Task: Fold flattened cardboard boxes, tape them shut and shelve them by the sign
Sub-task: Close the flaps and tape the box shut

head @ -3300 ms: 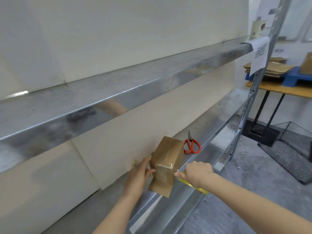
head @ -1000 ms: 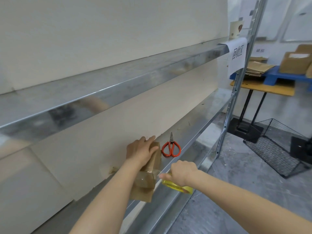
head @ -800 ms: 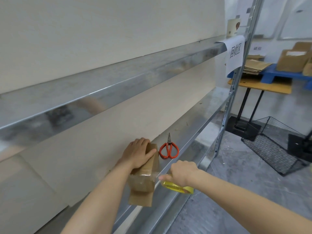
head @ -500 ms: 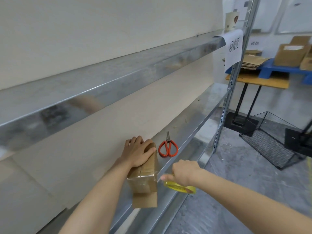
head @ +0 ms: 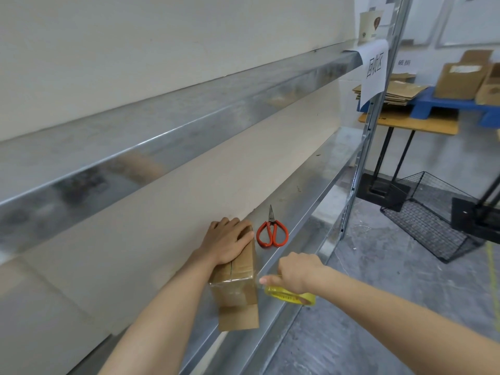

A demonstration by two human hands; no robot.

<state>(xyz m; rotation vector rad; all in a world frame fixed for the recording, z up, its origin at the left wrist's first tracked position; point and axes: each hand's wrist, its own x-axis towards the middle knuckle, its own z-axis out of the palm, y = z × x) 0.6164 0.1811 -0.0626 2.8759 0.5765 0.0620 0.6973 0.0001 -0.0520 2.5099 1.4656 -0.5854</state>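
Note:
A small brown cardboard box (head: 238, 301) lies on the metal shelf (head: 303, 196), its near end sticking out over the shelf's front edge. Clear tape runs across its near end. My left hand (head: 227, 240) rests flat on top of the box, fingers spread over its far end. My right hand (head: 296, 272) grips a yellow-cored roll of clear tape (head: 289, 297) just right of the box, and a strip of tape stretches from the roll to the box. A white paper sign (head: 374, 70) hangs from the upper shelf at the far right.
Red-handled scissors (head: 272, 234) lie on the shelf just beyond the box. Past the shelf's upright post (head: 378, 104) stands a table with flattened cardboard (head: 397, 90), a blue pallet (head: 454, 104) and boxes. A black wire basket (head: 430, 215) sits on the floor.
My left hand moved from the box's side to lie flat on its top, and the box tipped down onto the shelf. My right hand kept the tape roll beside the box.

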